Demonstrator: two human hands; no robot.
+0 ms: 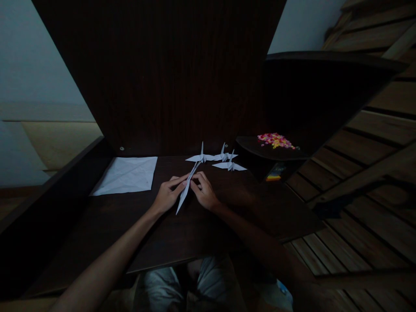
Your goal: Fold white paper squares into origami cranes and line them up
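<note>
A long narrow folded white paper (pixel 186 190) lies on the dark wooden desk (pixel 136 234). My left hand (pixel 168 194) pinches its left edge. My right hand (pixel 204 190) presses its right edge. Both sets of fingertips meet at the paper's middle. Just beyond my hands stand three finished white paper cranes (pixel 217 158) in a loose row. A stack of flat white paper sheets (pixel 126 175) rests to the left of my hands, near the desk's back panel.
A dark upright back panel (pixel 162 73) closes the desk's far side. A dark dish (pixel 269 151) with small pink and yellow pieces (pixel 275 140) sits at the right. A small colourful item (pixel 274 174) lies under it. Wooden floor slats (pixel 357 208) run along the right.
</note>
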